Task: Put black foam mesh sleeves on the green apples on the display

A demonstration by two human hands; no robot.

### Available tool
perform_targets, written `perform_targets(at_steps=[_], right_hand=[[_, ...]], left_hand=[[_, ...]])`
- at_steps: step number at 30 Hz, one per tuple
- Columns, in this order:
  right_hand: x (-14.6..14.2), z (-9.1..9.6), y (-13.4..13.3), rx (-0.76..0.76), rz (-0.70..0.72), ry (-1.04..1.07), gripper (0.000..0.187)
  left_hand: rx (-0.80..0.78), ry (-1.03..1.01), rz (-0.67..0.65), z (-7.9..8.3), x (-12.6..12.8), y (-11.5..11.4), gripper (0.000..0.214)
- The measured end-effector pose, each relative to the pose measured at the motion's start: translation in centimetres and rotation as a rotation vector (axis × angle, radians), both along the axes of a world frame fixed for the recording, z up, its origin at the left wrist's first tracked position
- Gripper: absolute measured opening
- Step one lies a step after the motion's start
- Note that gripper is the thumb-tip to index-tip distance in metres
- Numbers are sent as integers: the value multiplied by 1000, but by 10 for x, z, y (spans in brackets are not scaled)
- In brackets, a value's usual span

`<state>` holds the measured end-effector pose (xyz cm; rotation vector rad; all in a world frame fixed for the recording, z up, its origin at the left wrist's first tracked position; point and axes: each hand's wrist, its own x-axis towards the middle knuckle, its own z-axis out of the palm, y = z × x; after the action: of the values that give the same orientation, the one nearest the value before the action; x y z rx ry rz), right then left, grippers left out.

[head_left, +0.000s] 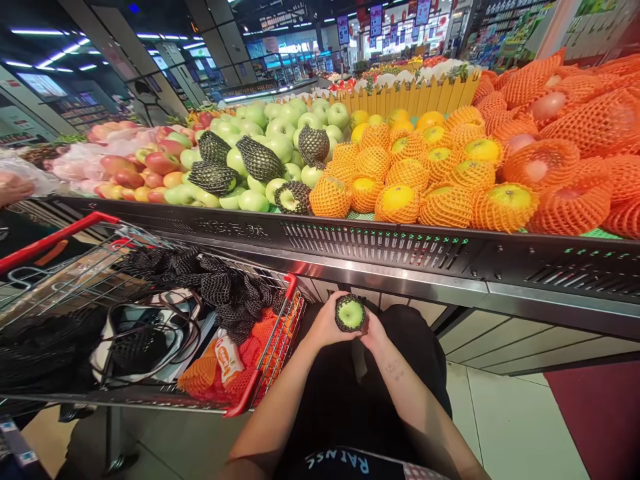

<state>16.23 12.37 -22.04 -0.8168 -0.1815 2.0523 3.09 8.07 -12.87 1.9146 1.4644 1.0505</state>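
Between my two hands, in front of the fruit stand, is a green apple (351,313) inside a black foam net sleeve, its top showing through the sleeve's opening. My left hand (327,321) wraps the apple from the left. From the right and below, my right hand (372,331) grips it, with its fingers partly hidden. Above on the stand lies a heap of bare green apples (280,127). Several among them wear black net sleeves, such as the netted apple (259,158).
A shopping cart (255,380) at left holds black foam nets (220,283) and orange netting (260,340). The black stand edge (240,227) runs across in front. Oranges in orange nets (399,200) lie right of the apples. Another person's hand (15,188) is at far left.
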Motion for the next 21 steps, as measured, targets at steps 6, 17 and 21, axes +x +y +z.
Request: perform_targets(at_steps=[6,17,21], right_hand=[[3,13,-5,104,18,2,18],[-2,22,-18,150,-37,-28,41],[-4,16,-15,130,-40,-14,43]], left_hand=[[31,-342,37,-22,4,4,113],[23,-46,19,-32,2,4,102],[-35,-132,49,-56,3,9,107]])
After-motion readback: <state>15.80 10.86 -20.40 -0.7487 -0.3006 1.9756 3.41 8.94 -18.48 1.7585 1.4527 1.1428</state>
